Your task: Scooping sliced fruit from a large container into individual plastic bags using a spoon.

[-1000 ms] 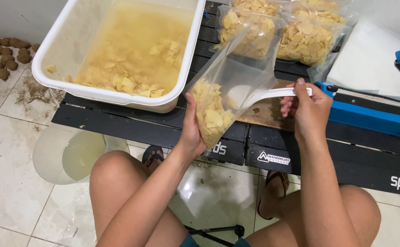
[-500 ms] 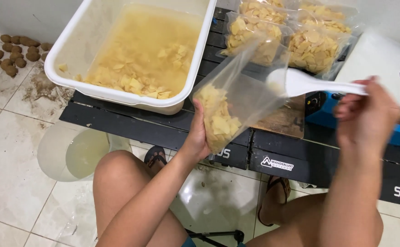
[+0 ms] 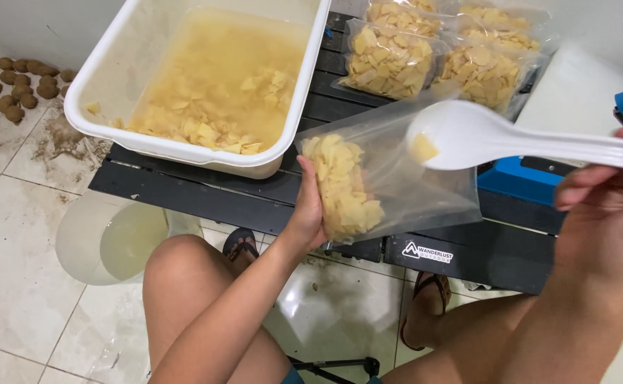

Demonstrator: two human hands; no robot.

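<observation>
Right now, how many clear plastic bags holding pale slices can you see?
5: one in the left hand, clear plastic bag; four filled bags behind. More may be hidden.

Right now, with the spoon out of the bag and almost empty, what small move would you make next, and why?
Probably swing the white spoon left and dip it into the white tub. The spoon carries only one small slice, the clear bag in the left hand is just part full, and plenty of yellow slices lie in the tub's liquid.
</observation>
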